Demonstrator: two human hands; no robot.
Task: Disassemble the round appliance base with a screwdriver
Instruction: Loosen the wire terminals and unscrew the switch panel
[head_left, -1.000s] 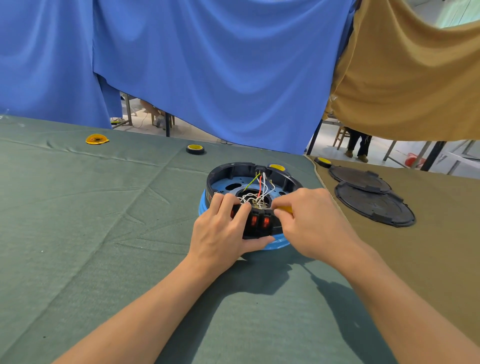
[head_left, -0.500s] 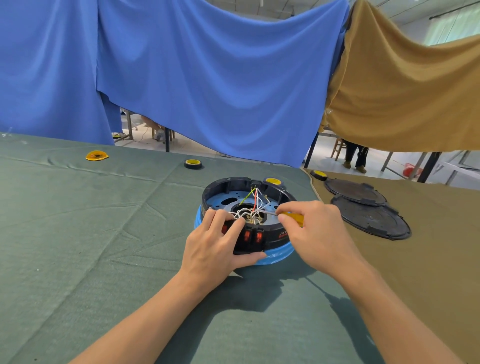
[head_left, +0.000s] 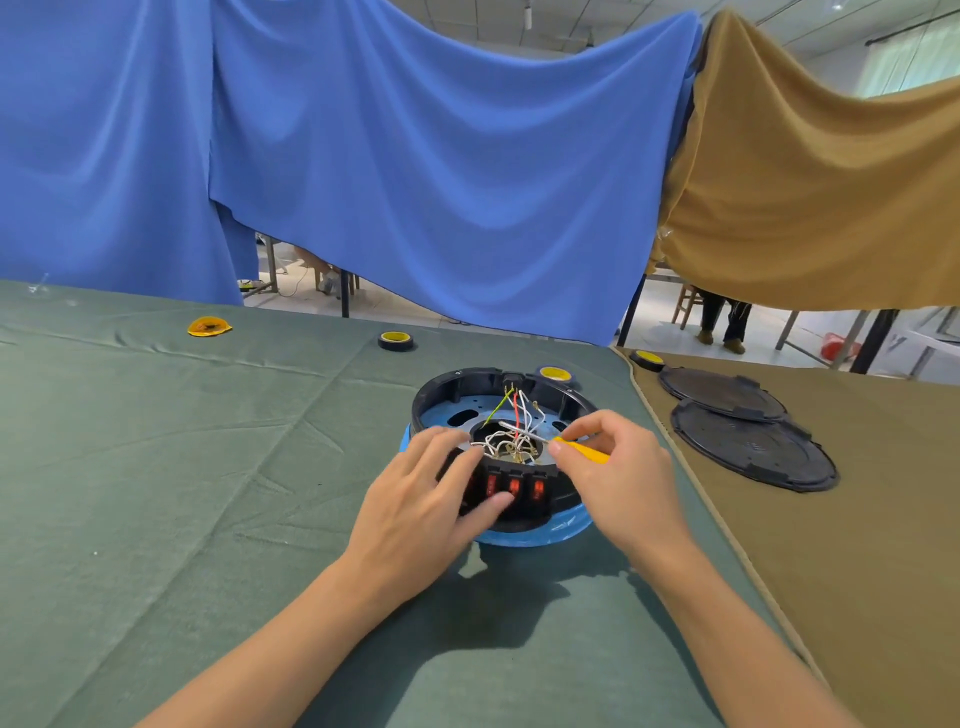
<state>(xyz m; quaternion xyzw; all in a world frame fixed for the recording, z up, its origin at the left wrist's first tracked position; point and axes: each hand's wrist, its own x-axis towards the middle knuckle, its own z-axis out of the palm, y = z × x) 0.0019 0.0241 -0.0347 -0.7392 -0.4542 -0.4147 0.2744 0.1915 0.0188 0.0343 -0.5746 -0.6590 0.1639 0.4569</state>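
The counter (head_left: 208, 519) has a soft, creased covering. The base (head_left: 447, 387) is set on it directly in front of the person, close to the seam with the tan covering. The base is braced from one side only, so it may be slid across that soft surface if sideways force is put on the tool.

The left hand (head_left: 415, 514) is laid on the near rim with fingers spread, and its thumb is pressed against the switches (head_left: 514, 487). If bracing pressure is raised, a switch may be pushed in or cracked.

The right hand (head_left: 623, 478) is pinched round the yellow handle of the screwdriver (head_left: 582, 451). The tool is held low and nearly flat, with its shaft reaching over the central opening. The tip is hidden among the wires (head_left: 506, 441), so it cannot be told whether a screw is engaged.

- At so shallow an angle, the tip may be thrown out of a screw head and the head stripped.
- A wire may be snagged, nicked or torn from its terminal by the shaft.
- A freed screw may be lost in the opening.
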